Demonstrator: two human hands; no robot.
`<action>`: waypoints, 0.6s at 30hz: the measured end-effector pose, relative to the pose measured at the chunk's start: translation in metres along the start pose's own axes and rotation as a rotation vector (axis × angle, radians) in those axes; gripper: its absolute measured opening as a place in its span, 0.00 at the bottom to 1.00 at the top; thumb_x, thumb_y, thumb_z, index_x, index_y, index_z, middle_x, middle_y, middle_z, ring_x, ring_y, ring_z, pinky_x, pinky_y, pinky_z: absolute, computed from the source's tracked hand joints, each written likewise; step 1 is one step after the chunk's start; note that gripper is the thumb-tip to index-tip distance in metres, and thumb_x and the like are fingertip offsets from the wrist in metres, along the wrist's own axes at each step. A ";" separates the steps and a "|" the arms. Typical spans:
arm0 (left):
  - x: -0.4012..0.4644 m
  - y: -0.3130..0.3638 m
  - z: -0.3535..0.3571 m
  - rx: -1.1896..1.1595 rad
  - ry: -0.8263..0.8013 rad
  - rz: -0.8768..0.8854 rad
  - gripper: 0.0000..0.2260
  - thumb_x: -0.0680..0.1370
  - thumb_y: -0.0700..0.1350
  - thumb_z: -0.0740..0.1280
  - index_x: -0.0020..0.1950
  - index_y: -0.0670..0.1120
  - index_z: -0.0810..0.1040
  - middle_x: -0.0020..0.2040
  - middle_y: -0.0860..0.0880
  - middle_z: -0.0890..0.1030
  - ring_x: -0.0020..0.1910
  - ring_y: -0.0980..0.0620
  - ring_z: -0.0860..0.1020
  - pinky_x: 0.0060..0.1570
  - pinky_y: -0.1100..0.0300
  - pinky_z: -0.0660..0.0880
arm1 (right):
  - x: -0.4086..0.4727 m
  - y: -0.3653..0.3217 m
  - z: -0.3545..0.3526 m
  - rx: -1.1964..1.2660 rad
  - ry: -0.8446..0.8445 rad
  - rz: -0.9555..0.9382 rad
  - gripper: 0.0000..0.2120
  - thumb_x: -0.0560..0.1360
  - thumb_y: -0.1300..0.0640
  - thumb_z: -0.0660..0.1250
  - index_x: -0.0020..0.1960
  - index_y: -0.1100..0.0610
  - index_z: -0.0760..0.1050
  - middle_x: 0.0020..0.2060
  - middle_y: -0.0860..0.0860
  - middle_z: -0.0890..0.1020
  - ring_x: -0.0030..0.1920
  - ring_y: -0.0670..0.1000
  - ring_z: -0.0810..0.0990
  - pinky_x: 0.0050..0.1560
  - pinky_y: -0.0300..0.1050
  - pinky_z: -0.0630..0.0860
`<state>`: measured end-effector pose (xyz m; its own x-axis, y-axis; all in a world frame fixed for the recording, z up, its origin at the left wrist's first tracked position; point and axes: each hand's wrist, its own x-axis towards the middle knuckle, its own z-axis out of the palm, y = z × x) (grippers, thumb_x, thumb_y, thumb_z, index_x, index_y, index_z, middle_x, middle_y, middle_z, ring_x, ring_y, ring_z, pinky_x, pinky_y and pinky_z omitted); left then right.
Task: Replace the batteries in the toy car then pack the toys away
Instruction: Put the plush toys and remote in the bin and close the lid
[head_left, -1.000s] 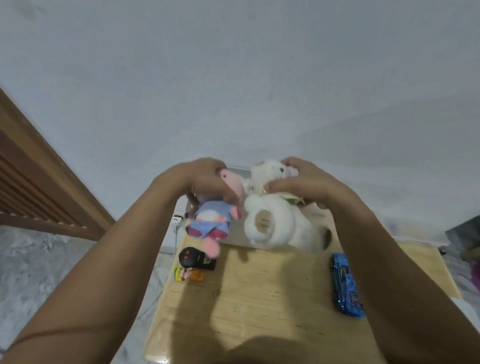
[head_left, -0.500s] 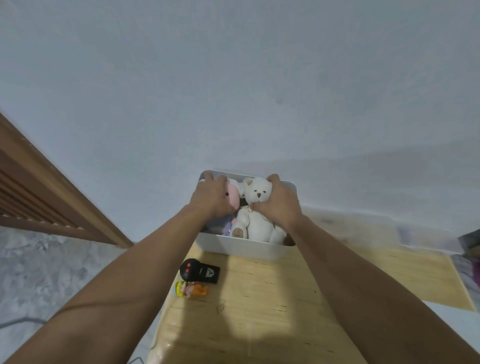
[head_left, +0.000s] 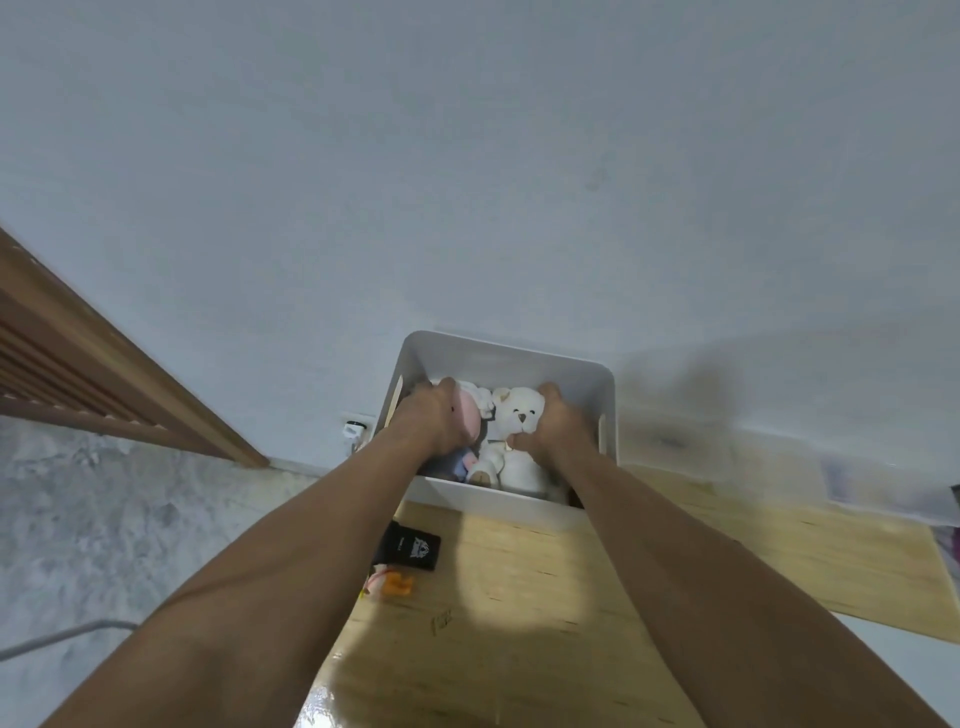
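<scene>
I read this as the packing-away step: both hands are down inside the white rectangular plastic storage bin (head_left: 511, 364) at the far edge of the pale wooden tabletop (head_left: 545, 613). My left hand (head_left: 428, 418) has its fingers curled over the pink-headed plush doll in blue clothes (head_left: 467, 423), holding it by the head against the bin's left side. My right hand (head_left: 558, 428) grips the white plush teddy bear (head_left: 517, 415) around its neck and shoulder, thumb in front; the bear sits upright, facing me, just beside the doll. Both toys look seated on the bin floor, so I judge they are as good as placed.

The next move, as I see it, calls for loosening both grips, lifting the hands clear without dragging the plush out, then reaching back for what is left on the table: the black rectangular remote-style unit (head_left: 413, 545) and the small orange and pink plastic figure (head_left: 389, 583), both near the table's left edge under my left forearm. The toy car is not in view, so I cannot tell where it is.

As for writing, the black unit carries a small white emblem and a line of print, too small to read. I see no other label.
</scene>
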<state>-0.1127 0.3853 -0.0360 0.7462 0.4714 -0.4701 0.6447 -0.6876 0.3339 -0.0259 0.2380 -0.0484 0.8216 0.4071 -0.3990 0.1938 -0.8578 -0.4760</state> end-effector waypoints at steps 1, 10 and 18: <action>0.001 0.000 0.000 -0.003 -0.005 -0.004 0.30 0.70 0.54 0.71 0.68 0.46 0.66 0.65 0.38 0.70 0.62 0.39 0.73 0.59 0.51 0.73 | 0.001 0.001 0.001 0.005 0.000 0.003 0.32 0.65 0.50 0.78 0.61 0.54 0.64 0.54 0.57 0.80 0.54 0.62 0.79 0.52 0.50 0.77; -0.005 0.008 -0.004 0.061 0.002 0.012 0.26 0.73 0.52 0.64 0.69 0.47 0.63 0.65 0.37 0.70 0.63 0.37 0.72 0.60 0.48 0.73 | -0.004 -0.001 0.001 0.011 0.040 0.024 0.34 0.65 0.50 0.79 0.61 0.55 0.63 0.54 0.58 0.79 0.54 0.63 0.78 0.51 0.51 0.77; -0.038 0.013 -0.035 0.083 0.145 0.046 0.25 0.75 0.50 0.66 0.70 0.45 0.67 0.65 0.42 0.74 0.64 0.41 0.74 0.58 0.50 0.73 | -0.033 -0.021 -0.031 -0.112 0.123 -0.046 0.29 0.66 0.49 0.77 0.60 0.58 0.68 0.54 0.57 0.80 0.55 0.62 0.79 0.51 0.50 0.76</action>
<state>-0.1269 0.3781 0.0151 0.7943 0.5090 -0.3316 0.5981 -0.7506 0.2807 -0.0402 0.2327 -0.0011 0.8684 0.4112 -0.2770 0.2856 -0.8716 -0.3984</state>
